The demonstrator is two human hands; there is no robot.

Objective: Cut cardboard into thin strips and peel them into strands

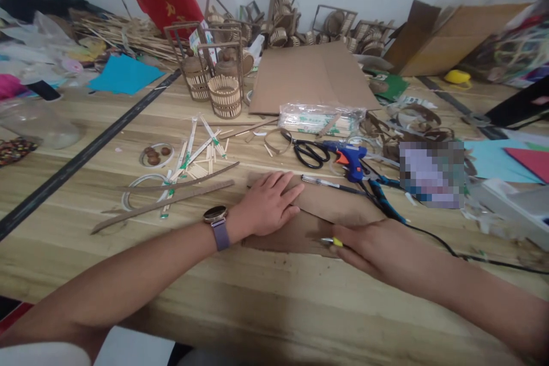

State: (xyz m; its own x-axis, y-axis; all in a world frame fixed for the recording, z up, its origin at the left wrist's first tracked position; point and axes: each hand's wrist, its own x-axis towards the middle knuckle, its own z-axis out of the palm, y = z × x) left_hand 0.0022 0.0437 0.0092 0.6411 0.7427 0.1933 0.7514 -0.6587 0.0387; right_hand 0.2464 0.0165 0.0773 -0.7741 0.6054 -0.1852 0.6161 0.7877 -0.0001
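Note:
Brown cardboard (338, 200) lies on the wooden table, with a dark line or gap running across it. My left hand (270, 203) rests flat on its left part, fingers spread, with a watch (215, 223) on the wrist. My right hand (371, 243) is wrapped round a small yellow cutter (337, 242); its metal tip points left, over the cardboard's lower part. A pen (328, 183) lies near the cardboard's back edge. Behind it are black scissors (311, 153) and a blue glue gun (352, 159).
Thin sticks (210, 151), wood strips and white rings (143, 191) lie at the left. Small baskets (225, 97) and a large cardboard sheet (309, 77) are further back. A cable (433, 238) runs behind my right forearm. An open box (446, 34) stands at the back right.

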